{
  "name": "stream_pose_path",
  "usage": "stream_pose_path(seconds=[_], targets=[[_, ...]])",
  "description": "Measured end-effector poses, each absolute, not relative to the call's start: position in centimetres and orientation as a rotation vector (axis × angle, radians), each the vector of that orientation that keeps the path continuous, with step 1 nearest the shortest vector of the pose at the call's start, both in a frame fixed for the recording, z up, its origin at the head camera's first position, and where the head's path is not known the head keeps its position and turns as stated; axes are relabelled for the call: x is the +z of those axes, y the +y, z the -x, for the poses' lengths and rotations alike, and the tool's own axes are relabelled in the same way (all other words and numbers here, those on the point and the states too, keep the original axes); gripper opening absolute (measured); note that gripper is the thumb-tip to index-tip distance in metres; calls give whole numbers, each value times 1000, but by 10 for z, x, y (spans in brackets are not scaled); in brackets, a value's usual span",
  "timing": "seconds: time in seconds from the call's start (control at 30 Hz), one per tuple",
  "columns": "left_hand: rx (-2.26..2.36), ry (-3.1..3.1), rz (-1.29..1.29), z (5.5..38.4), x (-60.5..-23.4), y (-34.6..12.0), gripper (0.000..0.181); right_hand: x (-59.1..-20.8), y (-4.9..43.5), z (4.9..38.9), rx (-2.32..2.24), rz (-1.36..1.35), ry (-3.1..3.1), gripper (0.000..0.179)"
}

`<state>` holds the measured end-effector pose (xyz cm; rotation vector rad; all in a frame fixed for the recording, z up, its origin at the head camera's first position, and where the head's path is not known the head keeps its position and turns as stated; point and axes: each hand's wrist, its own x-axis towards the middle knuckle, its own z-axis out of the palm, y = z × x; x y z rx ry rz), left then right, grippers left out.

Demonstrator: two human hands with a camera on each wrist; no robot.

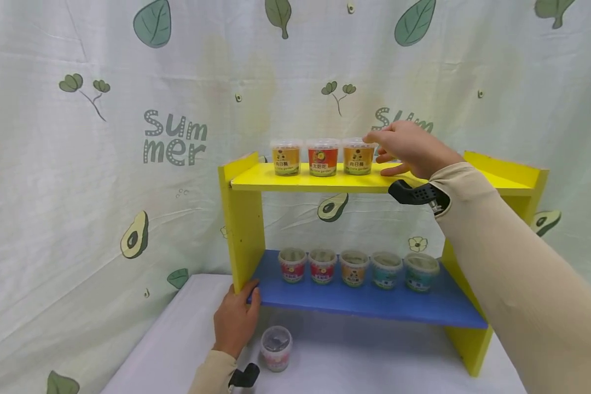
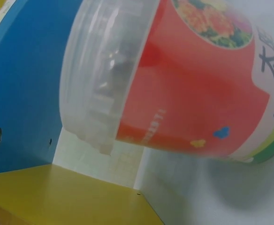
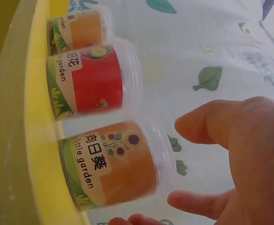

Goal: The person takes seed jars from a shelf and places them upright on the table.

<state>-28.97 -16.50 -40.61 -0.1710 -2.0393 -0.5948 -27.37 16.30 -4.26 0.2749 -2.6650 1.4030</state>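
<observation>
My right hand (image 1: 409, 145) reaches over the top shelf, beside the rightmost of three lidded plastic cups. That cup (image 3: 118, 164) has an orange sunflower label. In the right wrist view, thumb and fingers are spread apart near its clear lid. A red-labelled cup (image 1: 323, 160) stands left of it, then another orange-labelled cup (image 1: 286, 160). My left hand (image 1: 235, 323) grips the lower front corner of the rack's yellow left side panel (image 1: 241, 230). Close by my left hand, a red-labelled cup (image 2: 188, 93) stands on the white table (image 1: 364, 355) beneath the rack.
On the blue lower shelf (image 1: 345, 301) several cups stand in a row, with red, orange and blue labels, among them a blue-labelled cup (image 1: 386, 272). The yellow right panel (image 1: 468, 350) rises at the right. A printed curtain (image 1: 103, 180) hangs behind the rack.
</observation>
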Motion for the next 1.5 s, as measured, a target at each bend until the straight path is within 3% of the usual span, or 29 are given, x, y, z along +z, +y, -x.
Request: stream_pose_path(seconds=[0.77,1.5], targets=[[-592,-2072,161,291,-407,-165,30,-36,169,303,1666,-271,-2730,80],[-597,-2083,151,291,-407,-167,30,-39,166,304,1568,-313,-2780,70]])
